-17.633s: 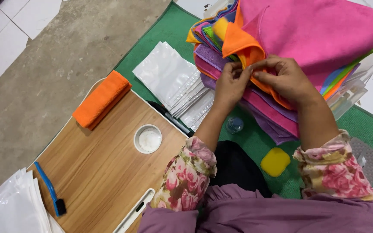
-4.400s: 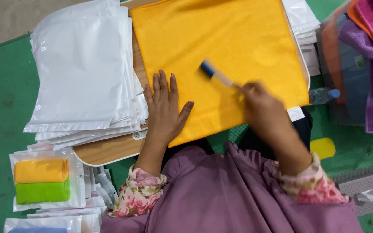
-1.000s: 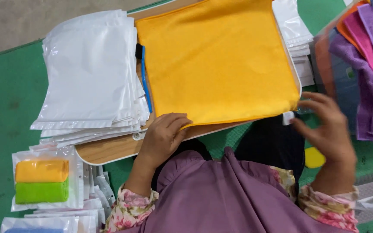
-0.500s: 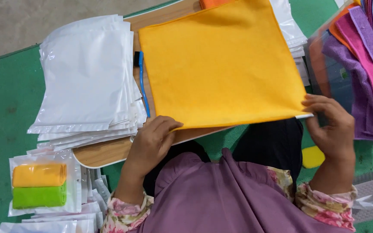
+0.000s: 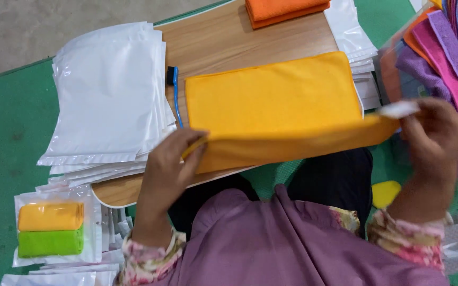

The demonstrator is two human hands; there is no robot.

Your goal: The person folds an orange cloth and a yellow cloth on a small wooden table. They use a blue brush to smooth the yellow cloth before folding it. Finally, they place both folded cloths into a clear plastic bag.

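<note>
Head view, cloth: a yellow cloth (image 5: 274, 98) lay on the wooden board (image 5: 223, 39), its near edge lifted off the board and held between both hands.
Head view, left hand: the left hand (image 5: 169, 164) was closed on the cloth's near-left corner, fingers curled over the raised edge.
Head view, right hand: the right hand (image 5: 434, 139) pinched the near-right corner, beside a small white tag (image 5: 398, 109); the hand was slightly blurred.
Head view, board: a folded orange cloth (image 5: 286, 9) lay at the far edge; a blue brush (image 5: 174, 87) lay just left of the yellow cloth.
Head view, left side: a stack of white bags (image 5: 109, 100) overlapped the board's left part.
Head view, right side: a pile of coloured cloths (image 5: 446, 47) stood near the right hand.
Head view, floor: a sealed pack (image 5: 54, 230) holding one yellow and one green cloth lay on the green mat (image 5: 6, 122).
</note>
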